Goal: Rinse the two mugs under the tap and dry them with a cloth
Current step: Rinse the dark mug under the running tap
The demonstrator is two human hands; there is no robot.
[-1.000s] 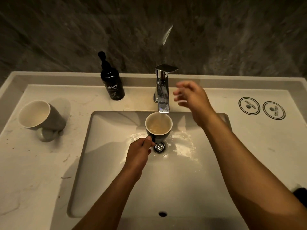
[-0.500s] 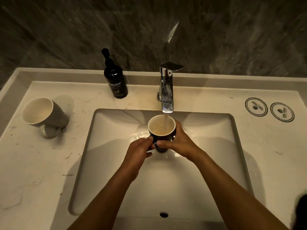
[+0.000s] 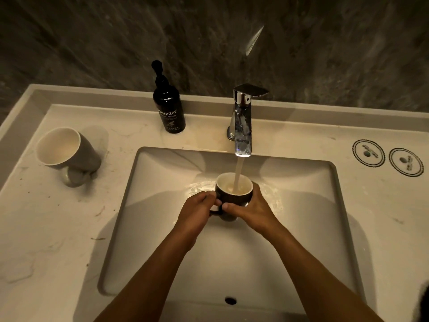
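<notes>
1. The dark mug (image 3: 233,197) stands upright over the middle of the sink basin (image 3: 162,228), mouth up, directly under the spout of the tap (image 3: 242,126). A steady stream of water (image 3: 239,173) falls into its pale interior, which looks partly filled.
2. The left hand (image 3: 197,212) grips the mug's handle, which points toward the person's left; its fingers are curled round the loop. The right hand (image 3: 251,211) wraps the opposite wall, thumb across the near face and fingers closed round the far side.
3. Judged from this, the first rinse is under way. The mug's long axis is vertical and both hands sit at its sides, equally near, so the next move most likely calls for tipping it about the handle to pour out.
4. The mug looks like glazed ceramic, glossy dark outside and cream inside, smooth and probably slippery when wet.
5. The second mug (image 3: 67,149) lies on its side on the countertop (image 3: 58,228), well left of the basin, mouth facing the camera and handle underneath. It is grey outside, pale inside, apparently not yet rinsed.
6. A dark pump bottle (image 3: 169,108) of hand wash stands behind the basin, left of the chrome tap. The countertop is pale, marbled and speckled with small marks; the wall behind is dark veined stone. No cloth can be made out.
</notes>
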